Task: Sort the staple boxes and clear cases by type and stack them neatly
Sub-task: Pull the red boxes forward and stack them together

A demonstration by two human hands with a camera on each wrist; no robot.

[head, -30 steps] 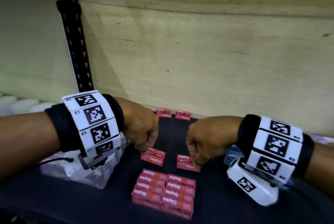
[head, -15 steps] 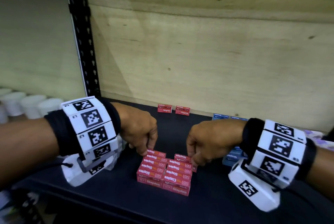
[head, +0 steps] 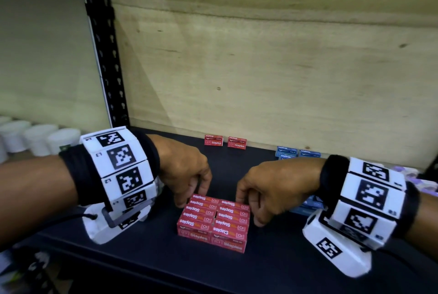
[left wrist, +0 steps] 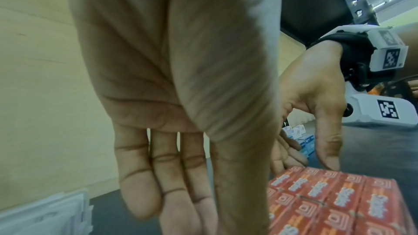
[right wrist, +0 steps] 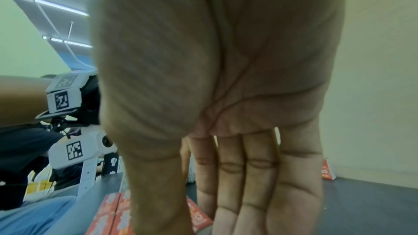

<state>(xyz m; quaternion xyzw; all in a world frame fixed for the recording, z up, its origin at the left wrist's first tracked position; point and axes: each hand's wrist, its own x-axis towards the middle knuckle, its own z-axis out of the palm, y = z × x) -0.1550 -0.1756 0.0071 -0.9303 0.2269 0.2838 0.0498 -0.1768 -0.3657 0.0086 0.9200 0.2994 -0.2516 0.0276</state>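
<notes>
Head view: blue boxes [head: 298, 152] behind right hand [head: 276, 189].

Dim, soft-focus frames, warped edges

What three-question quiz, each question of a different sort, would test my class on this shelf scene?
1. True or false: the red staple block has two columns of boxes on top.
2. What colour are the boxes at the back wall, beyond the right hand? A green, B blue, C yellow.
3. Fill in: the left hand touches the block's far ___ corner.

Key: 1 true; 2 B; 3 left.
</notes>
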